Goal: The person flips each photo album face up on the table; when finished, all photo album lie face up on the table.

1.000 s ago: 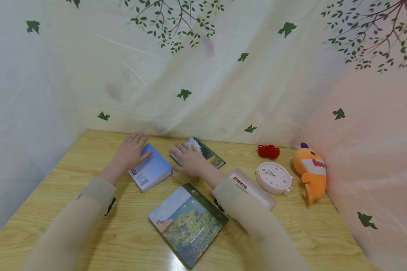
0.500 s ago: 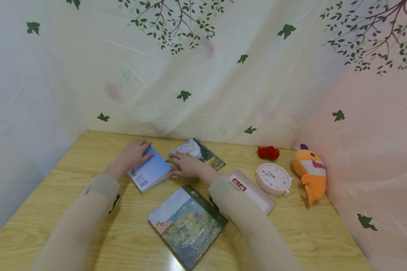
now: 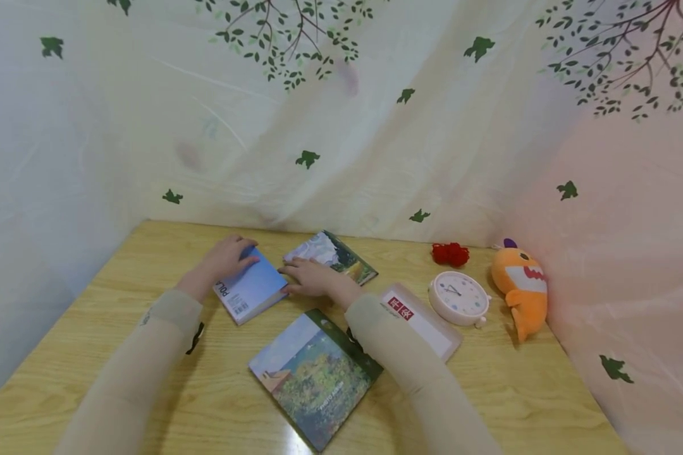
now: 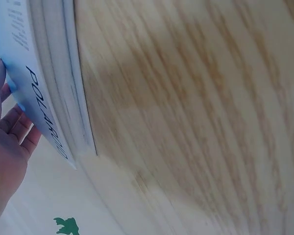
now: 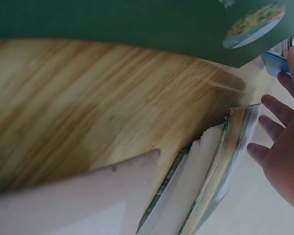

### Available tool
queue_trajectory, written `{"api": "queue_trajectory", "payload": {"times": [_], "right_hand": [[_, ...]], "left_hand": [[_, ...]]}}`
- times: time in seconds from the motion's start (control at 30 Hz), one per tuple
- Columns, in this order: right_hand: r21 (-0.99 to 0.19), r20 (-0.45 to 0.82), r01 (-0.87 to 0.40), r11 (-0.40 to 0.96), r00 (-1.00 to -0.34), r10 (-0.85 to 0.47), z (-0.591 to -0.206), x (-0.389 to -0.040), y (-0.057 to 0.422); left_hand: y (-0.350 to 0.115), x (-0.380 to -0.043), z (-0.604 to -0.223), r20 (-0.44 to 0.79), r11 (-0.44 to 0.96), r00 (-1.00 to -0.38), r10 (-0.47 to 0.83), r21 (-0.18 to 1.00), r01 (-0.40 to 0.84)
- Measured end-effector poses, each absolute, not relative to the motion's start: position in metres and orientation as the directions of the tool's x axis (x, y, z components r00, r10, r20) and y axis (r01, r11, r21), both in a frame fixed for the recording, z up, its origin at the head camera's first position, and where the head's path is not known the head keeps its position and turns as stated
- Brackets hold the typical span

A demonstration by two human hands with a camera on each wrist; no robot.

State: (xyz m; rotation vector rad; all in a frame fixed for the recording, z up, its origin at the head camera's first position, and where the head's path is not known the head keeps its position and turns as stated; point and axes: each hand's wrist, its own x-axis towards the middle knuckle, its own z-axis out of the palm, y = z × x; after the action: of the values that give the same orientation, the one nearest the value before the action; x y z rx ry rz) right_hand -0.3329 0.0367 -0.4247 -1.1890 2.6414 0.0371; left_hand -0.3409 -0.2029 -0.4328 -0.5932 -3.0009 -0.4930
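Observation:
A thick blue photo album (image 3: 253, 287) with "POLA..." lettering lies flat at the left of the table. My left hand (image 3: 222, 259) holds its left edge, thumb on the cover and fingers bent along the side; the left wrist view also shows this hand (image 4: 10, 142) at the album (image 4: 27, 73). By the album's right corner is my right hand (image 3: 313, 277), its fingers spread and reaching toward that corner. In the right wrist view these fingers (image 5: 279, 110) are loosely extended, the upper ones beside the blue album's corner (image 5: 277, 63). A smaller picture-covered book (image 3: 341, 256) lies just behind the right hand.
A green-spined album (image 3: 319, 379) lies in front. To the right are a pale flat case (image 3: 427, 325) with a red label, partly under the right sleeve, a round pink clock (image 3: 460, 298), red yarn (image 3: 450, 254) and an orange plush shark (image 3: 520, 294). Fabric walls (image 3: 364, 177) enclose the table.
My left hand has gone from spread fingers to bent fingers at the blue album's edge. The right hand has moved slightly left and nearer, off the small book toward the album's corner.

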Motion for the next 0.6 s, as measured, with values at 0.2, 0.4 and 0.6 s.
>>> {"api": "queue_trajectory", "payload": {"times": [0.2, 0.4, 0.6], "right_hand": [[-0.124, -0.245, -0.73, 0.672, -0.634, -0.733, -0.423, -0.332, 0.039], [-0.216, -0.22, -0.72, 0.66, -0.622, -0.751, -0.42, -0.332, 0.044], [-0.353, -0.172, -0.708, 0.612, -0.594, -0.786, -0.415, -0.331, 0.049]], "left_hand": [[-0.2, -0.342, -0.43, 0.099, 0.862, -0.927, 0.362, 0.344, 0.373], [-0.199, -0.342, -0.426, 0.111, 0.839, -0.919, 0.378, 0.378, 0.39], [-0.201, -0.342, -0.418, 0.095, 0.808, -0.926, 0.366, 0.461, 0.367]]}}
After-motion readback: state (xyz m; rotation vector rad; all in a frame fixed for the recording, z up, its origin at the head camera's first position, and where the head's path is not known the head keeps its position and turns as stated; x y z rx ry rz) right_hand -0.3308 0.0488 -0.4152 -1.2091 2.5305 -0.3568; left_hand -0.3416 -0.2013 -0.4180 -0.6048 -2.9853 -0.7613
